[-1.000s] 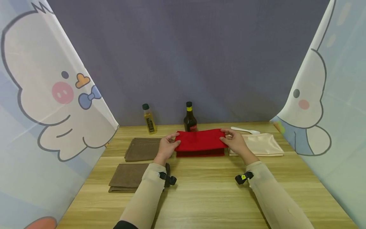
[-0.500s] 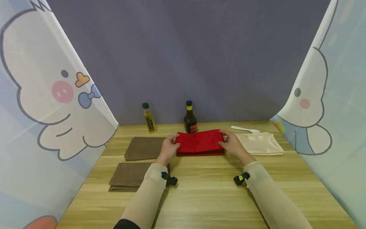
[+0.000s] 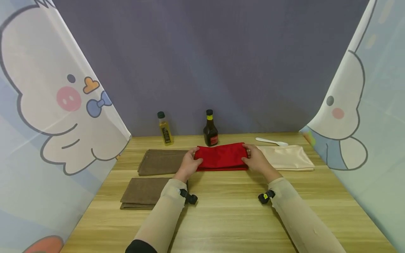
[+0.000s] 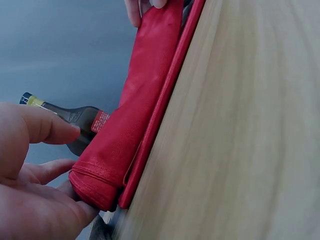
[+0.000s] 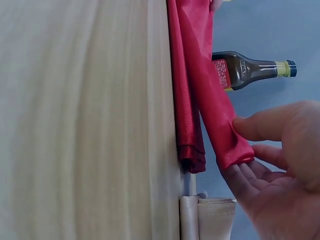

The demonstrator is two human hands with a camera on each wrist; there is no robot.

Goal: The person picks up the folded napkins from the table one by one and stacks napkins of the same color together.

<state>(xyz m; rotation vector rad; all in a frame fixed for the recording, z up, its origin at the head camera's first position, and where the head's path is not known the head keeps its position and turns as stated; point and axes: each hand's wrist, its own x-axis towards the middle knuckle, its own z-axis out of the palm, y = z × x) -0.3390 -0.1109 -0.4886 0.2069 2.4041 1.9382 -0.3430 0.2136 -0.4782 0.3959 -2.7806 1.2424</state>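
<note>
A folded red satin cloth [image 3: 221,156] lies mid-table in the head view, its upper layer over a lower one. My right hand [image 3: 257,160] pinches the right end of the upper layer, thumb on top and fingers beneath; the right wrist view shows that end lifted off the lower layer [image 5: 187,125]. At the left end is my left hand [image 3: 189,164]. Its fingers touch the cloth's end in the left wrist view, while its thumb [image 4: 62,131] stands apart from the fabric.
Behind the cloth stands a dark sauce bottle [image 3: 210,131], with a yellow oil bottle [image 3: 165,131] to its left. Two folded brown cloths [image 3: 161,161] lie at left. On the right are a folded cream satin cloth [image 3: 284,158] and a white plastic utensil [image 3: 270,141].
The raised upper layer of the red cloth has come down closer to the lower layer. Both hands have lowered with it, and the right hand has shifted slightly left.
</note>
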